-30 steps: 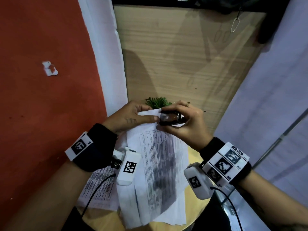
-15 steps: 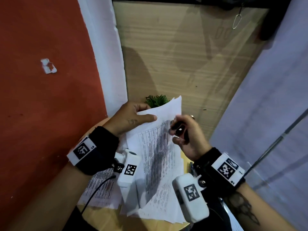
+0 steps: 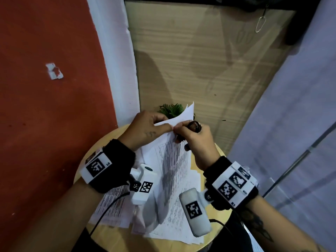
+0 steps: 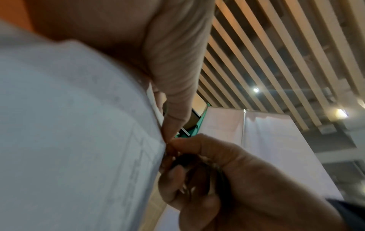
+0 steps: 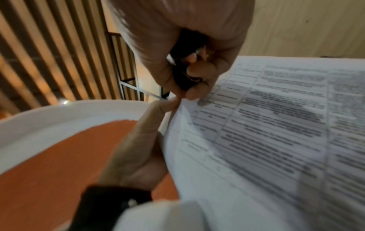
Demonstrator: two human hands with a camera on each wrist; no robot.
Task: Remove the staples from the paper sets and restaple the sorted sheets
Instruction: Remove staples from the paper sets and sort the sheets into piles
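Note:
A stapled set of printed sheets hangs from its top corner down onto the table. My left hand pinches that corner between thumb and fingers. One blank-backed sheet stands up behind the corner. My right hand grips a small dark tool, a stapler or staple remover, I cannot tell which. Its thumb and forefinger touch the same corner beside my left thumb. The right wrist view shows the tool in the curled fingers above the printed page. In the left wrist view both thumbs meet at the paper's edge.
A small round wooden table carries more loose printed sheets under my wrists. A green plant sits at its far edge. A red wall stands on the left, a wood panel behind and a pale panel on the right.
A second ago the tool sat on the top corner. My right hand then drew back and a sheet lifted. It has now returned, its fingertips at the corner beside my left thumb.

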